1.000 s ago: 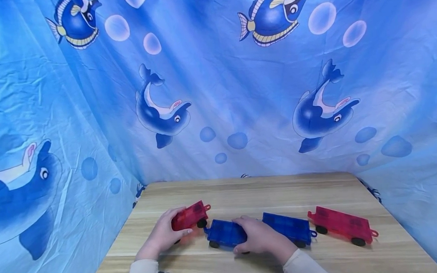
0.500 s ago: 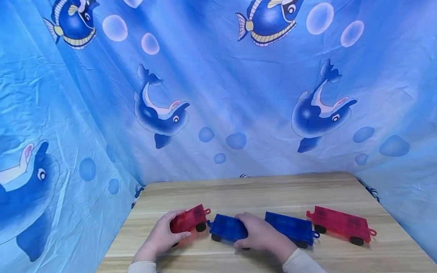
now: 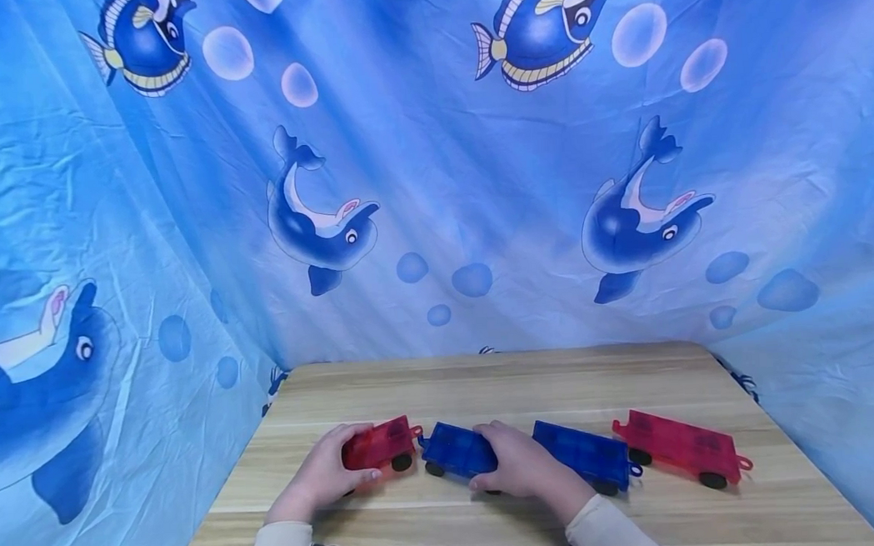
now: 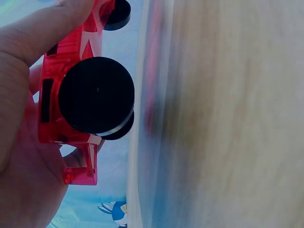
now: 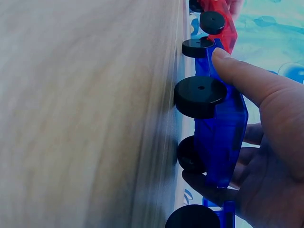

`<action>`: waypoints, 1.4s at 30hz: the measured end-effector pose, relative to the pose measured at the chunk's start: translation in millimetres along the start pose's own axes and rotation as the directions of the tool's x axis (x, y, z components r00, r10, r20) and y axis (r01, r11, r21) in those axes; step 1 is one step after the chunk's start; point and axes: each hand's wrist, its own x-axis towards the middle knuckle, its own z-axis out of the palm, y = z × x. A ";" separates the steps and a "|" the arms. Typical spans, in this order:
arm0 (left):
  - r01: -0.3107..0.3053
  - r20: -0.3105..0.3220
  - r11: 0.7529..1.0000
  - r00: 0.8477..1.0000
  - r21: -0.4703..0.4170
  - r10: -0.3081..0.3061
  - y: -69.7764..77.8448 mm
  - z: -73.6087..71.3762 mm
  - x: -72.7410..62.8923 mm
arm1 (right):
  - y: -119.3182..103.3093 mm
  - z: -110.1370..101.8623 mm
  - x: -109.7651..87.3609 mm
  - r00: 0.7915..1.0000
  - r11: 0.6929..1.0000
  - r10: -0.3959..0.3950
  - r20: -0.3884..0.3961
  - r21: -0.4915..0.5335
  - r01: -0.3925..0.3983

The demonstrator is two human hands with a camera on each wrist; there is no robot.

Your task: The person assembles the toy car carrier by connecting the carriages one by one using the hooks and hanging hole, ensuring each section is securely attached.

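Observation:
My left hand (image 3: 320,479) grips a translucent red toy train car (image 3: 389,445) with black wheels, thumb on its near side. Its ring end points right. A translucent blue train car (image 3: 454,450) is held by my right hand (image 3: 522,466), thumb and fingers on opposite sides. The red car's ring and the blue car's hook meet between the hands; whether they are linked I cannot tell. In the left wrist view, the red car's wheel (image 4: 97,95) and rear hook (image 4: 80,175) show beside the palm. The right wrist view shows the blue car (image 5: 221,128) on its wheels.
Behind my right hand stands a second blue car (image 3: 583,456), partly hidden by the wrist. Next to it is another red car (image 3: 684,446) at the right. All stand on a wooden table (image 3: 504,386), with a blue sea-print cloth (image 3: 434,223) around it.
The red car has come down and nearer. The blue car in my right hand has shifted slightly away and to the right, so that hook and ring now meet.

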 end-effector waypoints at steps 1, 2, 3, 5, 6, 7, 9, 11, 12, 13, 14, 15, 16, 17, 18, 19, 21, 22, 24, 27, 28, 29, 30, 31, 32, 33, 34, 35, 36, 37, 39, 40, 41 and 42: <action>-0.003 0.001 1.000 1.000 0.004 0.003 0.2 0.1 0.0 | 0.2 -0.1 0.2 1.000 1.000 0.000 0.002 0.002 0.000; -0.005 0.000 1.000 1.000 0.009 0.005 0.2 0.5 0.2 | 0.4 -0.2 0.6 1.000 1.000 -0.001 0.003 0.002 0.001; -0.006 0.000 1.000 1.000 0.012 0.006 0.2 0.9 0.3 | 0.5 -0.3 0.9 1.000 1.000 0.000 0.004 0.004 0.000; -0.005 0.002 1.000 1.000 0.015 0.005 0.7 1.6 0.6 | 1.0 -0.5 1.4 1.000 1.000 0.000 0.006 0.006 0.000; -0.005 0.004 1.000 1.000 0.017 0.005 0.9 2.1 0.6 | 1.2 -0.6 1.6 1.000 1.000 0.000 0.005 0.007 0.000; -0.003 0.007 1.000 1.000 0.016 0.003 1.5 2.4 0.6 | 1.3 -0.7 1.7 1.000 1.000 -0.002 0.004 0.008 0.002; 0.000 0.015 1.000 1.000 0.016 0.000 2.0 3.2 0.6 | 1.7 -1.0 1.6 1.000 1.000 -0.006 0.003 0.005 0.006; 0.001 0.021 1.000 1.000 0.021 -0.001 2.3 4.0 0.6 | 2.1 -1.3 1.5 1.000 1.000 -0.012 0.003 0.003 0.012; 0.001 0.023 1.000 1.000 0.024 -0.002 2.2 4.4 0.6 | 2.4 -1.4 1.6 1.000 1.000 -0.016 0.004 0.002 0.016; 0.002 0.026 1.000 1.000 0.027 -0.003 2.0 4.7 0.8 | 2.7 -1.4 1.7 1.000 1.000 -0.018 0.006 0.002 0.018; 0.001 0.027 0.999 1.000 0.033 -0.001 1.5 5.2 1.1 | 3.0 -1.5 1.8 1.000 1.000 -0.020 0.008 0.002 0.020; -0.001 0.028 0.999 1.000 0.039 0.000 0.9 5.6 1.4 | 3.2 -1.7 1.8 1.000 1.000 -0.020 0.010 0.003 0.020; -0.004 0.029 0.999 1.000 0.045 0.003 0.4 5.9 1.7 | 3.4 -1.9 2.0 1.000 1.000 -0.021 0.013 0.005 0.021; -0.006 0.030 0.999 1.000 0.049 0.005 -0.1 6.3 2.2 | 3.6 -2.0 2.1 1.000 1.000 -0.020 0.016 0.004 0.020; -0.009 0.030 0.999 1.000 0.054 0.007 -0.7 6.7 2.7 | 3.8 -2.2 2.2 1.000 1.000 -0.020 0.018 0.004 0.020; -0.012 0.031 0.998 0.999 0.057 0.010 -1.0 6.9 3.1 | 4.1 -2.3 2.3 1.000 1.000 -0.018 0.020 0.004 0.018; -0.017 0.031 0.998 0.999 0.061 0.015 -1.6 7.3 3.3 | 4.7 -2.5 2.8 1.000 1.000 -0.017 0.023 0.004 0.017; -0.018 0.030 0.998 0.999 0.063 0.016 -1.7 7.4 3.5 | 5.1 -2.4 3.3 1.000 1.000 -0.018 0.025 0.002 0.018; -0.017 0.026 0.998 1.000 0.064 0.016 -2.0 7.7 4.1 | 5.9 -2.4 3.9 1.000 1.000 -0.019 0.024 0.001 0.019; -0.016 0.019 0.998 1.000 0.067 0.015 -2.5 8.1 4.7 | 7.2 -2.6 4.3 0.999 1.000 -0.022 0.022 0.000 0.022; -0.017 0.018 0.998 1.000 0.068 0.015 -2.7 7.9 4.9 | 7.2 -2.4 4.0 1.000 1.000 -0.022 0.021 -0.001 0.022; -0.017 0.017 0.997 1.000 0.069 0.016 -2.8 7.6 4.9 | 7.1 -2.6 3.6 1.000 1.000 -0.022 0.020 0.000 0.022; -0.017 0.018 0.997 1.000 0.070 0.016 -2.9 7.4 4.9 | 7.2 -2.5 3.4 1.000 1.000 -0.021 0.020 0.001 0.021; -0.017 0.018 0.997 1.000 0.071 0.016 -3.0 7.0 4.7 | 7.2 -2.5 3.2 1.000 1.000 -0.022 0.020 0.001 0.022; -0.015 0.019 0.997 1.000 0.071 0.014 -3.1 6.7 4.7 | 7.0 -2.8 3.0 1.000 1.000 -0.025 0.019 0.001 0.025; -0.014 0.020 0.997 1.000 0.071 0.013 -3.3 6.4 4.5 | 6.8 -3.0 2.9 0.999 1.000 -0.027 0.017 0.001 0.027; -0.014 0.020 0.998 1.000 0.068 0.013 -3.3 6.0 4.2 | 6.6 -3.1 2.8 0.999 1.000 -0.027 0.016 0.000 0.027; -0.014 0.020 0.998 1.000 0.067 0.012 -3.3 5.7 3.9 | 6.3 -3.4 2.5 1.000 1.000 -0.027 0.016 0.000 0.027; -0.014 0.021 0.998 1.000 0.067 0.012 -3.3 5.3 3.6 | 6.1 -3.5 2.4 1.000 1.000 -0.027 0.015 -0.001 0.027; -0.013 0.021 0.998 1.000 0.066 0.012 -3.4 5.0 3.3 | 5.6 -3.8 2.2 1.000 1.000 -0.027 0.014 -0.001 0.027; -0.015 0.021 0.998 1.000 0.068 0.014 -3.5 4.4 2.5 | 5.4 -3.4 1.9 1.000 1.000 -0.022 0.017 0.000 0.022; -0.011 0.021 0.998 1.000 0.069 0.010 -3.2 3.9 2.1 | 5.3 -3.4 1.8 1.000 1.000 -0.020 0.020 0.002 0.020; -0.008 0.021 0.997 1.000 0.073 0.006 -3.1 3.6 1.8 | 5.2 -3.3 1.6 1.000 1.000 -0.018 0.023 0.004 0.018; -0.007 0.020 0.997 1.000 0.079 0.006 -3.2 3.1 1.4 | 5.2 -3.1 1.6 1.000 1.000 -0.019 0.024 0.003 0.019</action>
